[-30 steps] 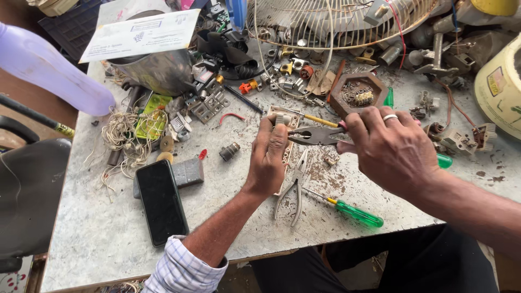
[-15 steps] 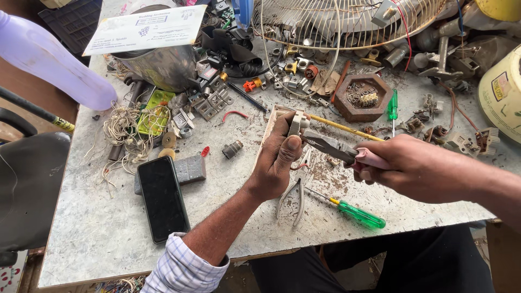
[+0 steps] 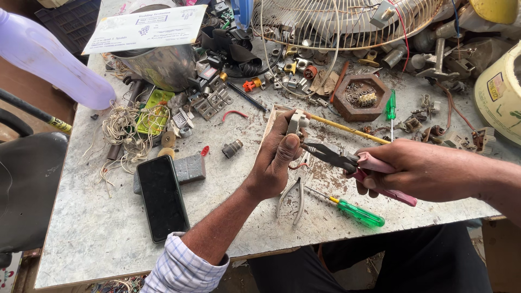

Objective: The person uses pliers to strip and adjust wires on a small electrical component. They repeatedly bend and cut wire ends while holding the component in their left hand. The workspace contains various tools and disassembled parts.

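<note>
- A person's left hand [image 3: 279, 160], fingers curled tight, grips a small white electrical fitting [image 3: 297, 120] upright above the workbench [image 3: 97, 239], thumb pressed along its side.
- The right hand [image 3: 418, 169] is closed around the pink handles of a pair of pliers [image 3: 347, 163], whose dark nose points at the fitting's lower edge.
- Beneath the hands lie a second pair of pliers [image 3: 292, 196] and a green-handled screwdriver [image 3: 350, 209].
- Farther left, a black phone [image 3: 161, 196] rests face up; a fan guard [image 3: 347, 21] crowns the cluttered far side.
</note>
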